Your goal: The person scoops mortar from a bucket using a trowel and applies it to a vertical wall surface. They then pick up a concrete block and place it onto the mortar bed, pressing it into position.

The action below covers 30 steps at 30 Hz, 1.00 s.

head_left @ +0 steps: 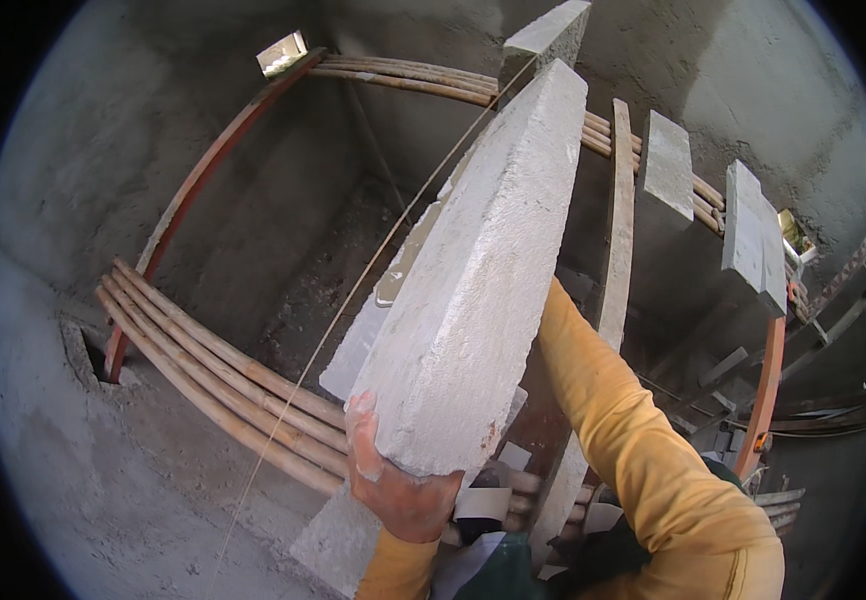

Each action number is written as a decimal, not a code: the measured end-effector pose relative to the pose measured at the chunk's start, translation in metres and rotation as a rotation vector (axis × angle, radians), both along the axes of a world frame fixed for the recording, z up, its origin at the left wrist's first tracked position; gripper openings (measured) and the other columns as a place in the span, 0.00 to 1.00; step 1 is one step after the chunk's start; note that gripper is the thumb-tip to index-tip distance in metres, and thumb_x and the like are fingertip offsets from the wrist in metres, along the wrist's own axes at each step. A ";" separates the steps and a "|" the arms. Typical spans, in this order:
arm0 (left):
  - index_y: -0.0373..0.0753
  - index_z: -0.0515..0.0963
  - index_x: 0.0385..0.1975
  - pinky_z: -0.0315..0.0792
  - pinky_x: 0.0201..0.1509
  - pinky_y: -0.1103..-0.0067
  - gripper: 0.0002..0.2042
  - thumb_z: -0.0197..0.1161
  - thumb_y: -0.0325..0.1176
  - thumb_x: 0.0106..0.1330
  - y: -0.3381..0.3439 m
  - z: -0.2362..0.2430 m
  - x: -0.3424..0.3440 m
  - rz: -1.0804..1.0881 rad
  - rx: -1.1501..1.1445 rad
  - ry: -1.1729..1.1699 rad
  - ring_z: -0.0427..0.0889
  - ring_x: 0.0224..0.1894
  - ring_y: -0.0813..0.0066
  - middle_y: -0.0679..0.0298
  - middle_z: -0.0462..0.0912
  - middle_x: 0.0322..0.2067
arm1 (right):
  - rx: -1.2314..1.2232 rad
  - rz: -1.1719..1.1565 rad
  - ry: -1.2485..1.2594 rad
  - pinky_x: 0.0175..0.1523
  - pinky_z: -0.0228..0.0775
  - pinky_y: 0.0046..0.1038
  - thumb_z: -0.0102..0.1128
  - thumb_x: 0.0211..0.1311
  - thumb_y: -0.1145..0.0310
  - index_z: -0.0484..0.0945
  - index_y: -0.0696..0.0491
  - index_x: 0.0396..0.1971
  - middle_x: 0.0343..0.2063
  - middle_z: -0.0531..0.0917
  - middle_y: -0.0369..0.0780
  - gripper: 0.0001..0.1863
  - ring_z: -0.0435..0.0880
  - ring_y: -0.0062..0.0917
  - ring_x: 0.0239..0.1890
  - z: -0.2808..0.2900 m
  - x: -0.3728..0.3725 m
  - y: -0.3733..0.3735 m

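Observation:
A long pale concrete block (483, 270) is tilted up in front of me. My left hand (403, 490) is closed round its lower near end, thumb and fingers pressed to the edges. My right arm (633, 430), in a yellow sleeve, reaches up behind the block's right side; the block hides my right hand and its fingers. Just left of the block, a row of blocks (353, 345) carries wet grey mortar (408, 262). A taut string (368, 270) runs slantwise along that row. Another block (548, 35) stands beyond the far end.
Bamboo poles (238, 380) span the left side; more poles (408, 80) cross at the back. A reddish beam (203, 180) joins them. Right of my arm are a wooden plank (616, 230), blocks (665, 165) on the far poles and a second stack (753, 235). A deep drop opens beneath.

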<state>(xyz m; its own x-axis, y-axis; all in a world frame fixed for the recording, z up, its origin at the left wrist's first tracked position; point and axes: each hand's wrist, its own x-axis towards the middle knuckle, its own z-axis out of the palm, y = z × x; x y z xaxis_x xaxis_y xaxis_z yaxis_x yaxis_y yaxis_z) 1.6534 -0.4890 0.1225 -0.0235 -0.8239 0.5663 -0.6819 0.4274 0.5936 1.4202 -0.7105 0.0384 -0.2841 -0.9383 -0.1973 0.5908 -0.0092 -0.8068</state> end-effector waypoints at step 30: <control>0.28 0.59 0.61 0.60 0.64 0.69 0.44 0.78 0.28 0.43 -0.042 -0.008 0.029 0.092 0.298 0.525 0.67 0.59 0.61 0.52 0.67 0.56 | -0.163 0.073 0.658 0.75 0.35 0.36 0.32 0.68 0.36 0.45 0.66 0.68 0.68 0.51 0.59 0.48 0.47 0.45 0.72 0.084 0.007 0.025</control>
